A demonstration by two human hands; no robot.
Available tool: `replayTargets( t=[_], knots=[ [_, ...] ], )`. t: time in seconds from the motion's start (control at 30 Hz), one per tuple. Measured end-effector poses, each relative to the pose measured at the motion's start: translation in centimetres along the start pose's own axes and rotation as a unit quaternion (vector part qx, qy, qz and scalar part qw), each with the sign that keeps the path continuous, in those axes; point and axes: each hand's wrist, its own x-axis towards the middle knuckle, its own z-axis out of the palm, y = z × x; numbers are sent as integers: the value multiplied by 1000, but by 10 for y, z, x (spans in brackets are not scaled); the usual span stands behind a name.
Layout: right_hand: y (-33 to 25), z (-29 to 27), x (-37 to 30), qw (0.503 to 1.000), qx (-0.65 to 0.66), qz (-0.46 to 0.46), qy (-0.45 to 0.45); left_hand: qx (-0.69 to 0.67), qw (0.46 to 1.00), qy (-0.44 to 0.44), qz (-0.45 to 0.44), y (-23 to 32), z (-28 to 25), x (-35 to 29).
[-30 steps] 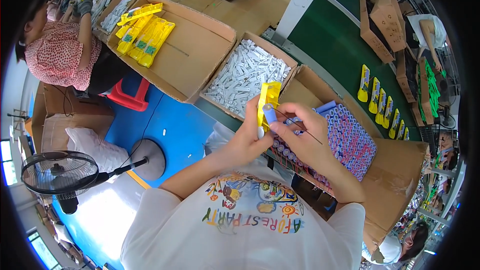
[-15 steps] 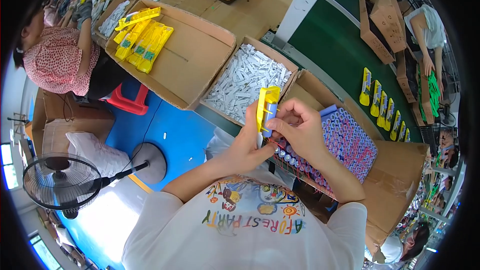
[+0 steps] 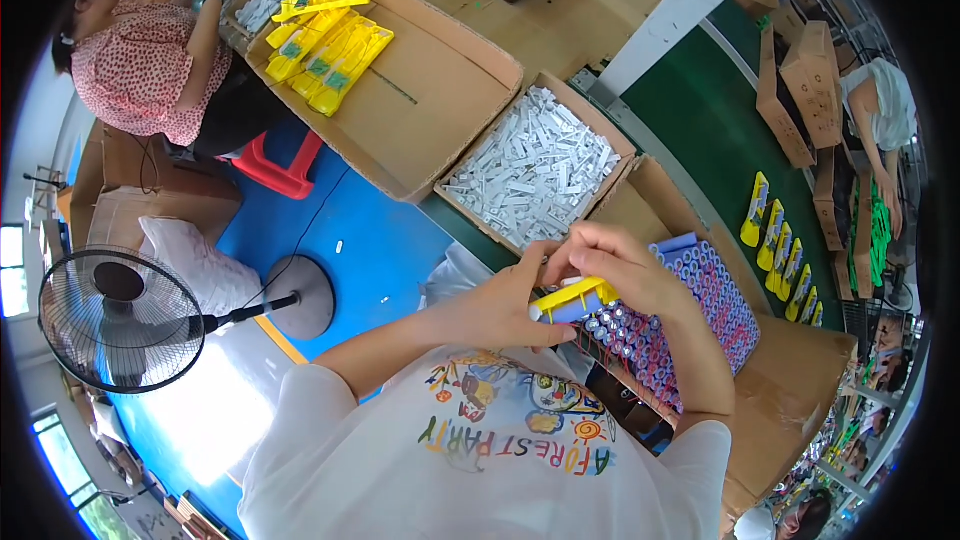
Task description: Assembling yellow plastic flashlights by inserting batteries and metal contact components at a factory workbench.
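The yellow casing (image 3: 582, 293) sits low in front of the wearer's white shirt (image 3: 480, 450), as the head view has it, lying aslant with a violet cell (image 3: 566, 312) along its near side; the left hand (image 3: 495, 305) is clamped on it, thumb below and fingers above; the right hand (image 3: 630, 265) arches over it from the other side, fingers curled in close to the left fingertips, so the two hands are together, though I cannot tell whether the right is pinching anything.

Just beyond, to the right, violet cells (image 3: 715, 295) stand packed in an open carton (image 3: 800, 355); ahead is a shallow box of white pieces (image 3: 530, 170), and left of that a wide cardboard tray (image 3: 430, 100) with more yellow casings (image 3: 345, 60) heaped at its far end, some showing green boards; on the green belt (image 3: 680, 90), filled casings (image 3: 780, 245) lie in a slanting row; over to the left, a co-worker in a spotted top (image 3: 135, 75) sits by a red stool (image 3: 275, 175), and a black fan (image 3: 120, 320) stands on the blue floor (image 3: 385, 230).
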Motion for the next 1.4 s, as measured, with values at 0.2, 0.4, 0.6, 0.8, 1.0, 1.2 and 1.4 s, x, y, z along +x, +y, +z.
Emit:
replayTargets(
  t=[0.2,0.4,0.6,0.8,1.0,1.2,1.4],
  knots=[
    [-15,5,26,991,-132,-27,-1,0,999,38,33,12,-12,-11],
    [9,-11,118,918,-345,-177,84,-184,967,171,49,-13,-54,-50],
    [25,-8,135,727,-583,-353,81,-285,896,271,208,1,-61,-57],
    [-16,5,82,964,-114,-127,203,-180,953,205,135,-8,-45,-23],
    [-9,6,65,967,-138,-105,189,-168,966,144,134,-2,-35,0],
    [-17,-3,58,963,-107,-146,202,-190,969,72,142,0,-31,9],
    [1,-116,9,894,-209,-207,337,17,968,75,240,31,-76,20]
  ],
)
